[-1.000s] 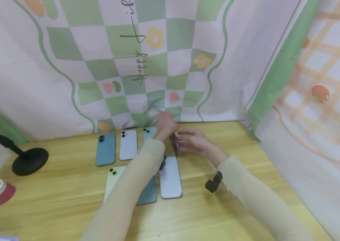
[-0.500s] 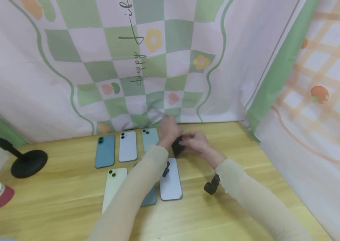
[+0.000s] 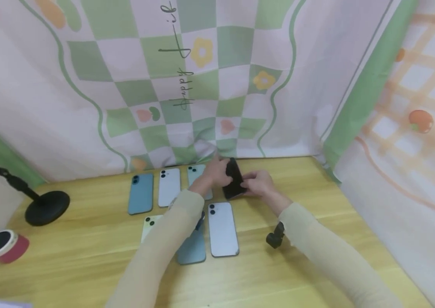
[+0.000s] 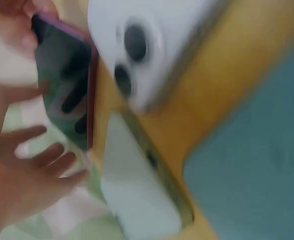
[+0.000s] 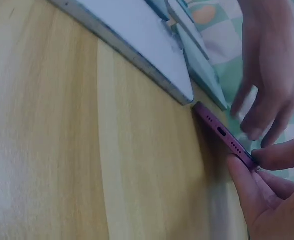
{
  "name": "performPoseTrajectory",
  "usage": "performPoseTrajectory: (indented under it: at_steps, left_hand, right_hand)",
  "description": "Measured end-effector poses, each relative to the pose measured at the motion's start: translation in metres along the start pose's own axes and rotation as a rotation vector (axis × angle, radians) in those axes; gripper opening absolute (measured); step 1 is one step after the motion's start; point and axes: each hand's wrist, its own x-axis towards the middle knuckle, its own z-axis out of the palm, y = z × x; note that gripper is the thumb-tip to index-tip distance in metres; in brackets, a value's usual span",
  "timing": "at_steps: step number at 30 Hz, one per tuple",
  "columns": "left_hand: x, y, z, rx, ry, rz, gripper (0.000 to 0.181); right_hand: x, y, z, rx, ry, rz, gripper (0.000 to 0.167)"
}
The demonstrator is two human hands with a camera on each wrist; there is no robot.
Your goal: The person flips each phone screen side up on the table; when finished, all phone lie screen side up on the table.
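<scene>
My right hand (image 3: 260,184) pinches a purple-edged phone (image 3: 235,185) at its near right corner, thumb on the dark screen and fingers underneath. The phone lies tilted, screen up, at the right end of the back row. In the right wrist view, its purple bottom edge (image 5: 222,132) with the charging port shows. My left hand (image 3: 215,172) is at the phone's left side, its fingers (image 4: 57,165) spread and relaxed. Left of it lies a pale green phone (image 3: 210,192), partly hidden by that hand. A white phone (image 3: 223,231) lies just in front.
A blue phone (image 3: 140,194) and a white phone (image 3: 169,188) complete the back row. A light green phone (image 3: 149,226) and another blue phone (image 3: 192,250) are partly under my left sleeve. A black stand (image 3: 47,207) and red cup (image 3: 13,249) stand left. A curtain (image 3: 202,98) hangs behind.
The purple-edged phone has gone from standing on edge to lying tilted with its screen up. My right hand has taken hold of its corner, and my left hand has loosened and shifted left.
</scene>
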Motion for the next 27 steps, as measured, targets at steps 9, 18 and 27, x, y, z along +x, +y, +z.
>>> performPoseTrajectory:
  at_steps: [9,18,27]
  left_hand:
    - [-0.008,-0.019,-0.003,0.147,-0.225,0.046,0.090]
    - [-0.008,-0.024,0.000,0.150,-0.220,0.028,0.086]
    - [-0.010,-0.025,-0.001,0.167,-0.225,0.007,0.087]
  right_hand:
    - [0.002,0.014,-0.003,-0.157,-0.062,-0.094,0.061]
    - [-0.001,0.017,0.000,-0.410,-0.048,-0.231,0.068]
    - [0.001,0.019,-0.001,-0.475,-0.039,-0.215,0.065]
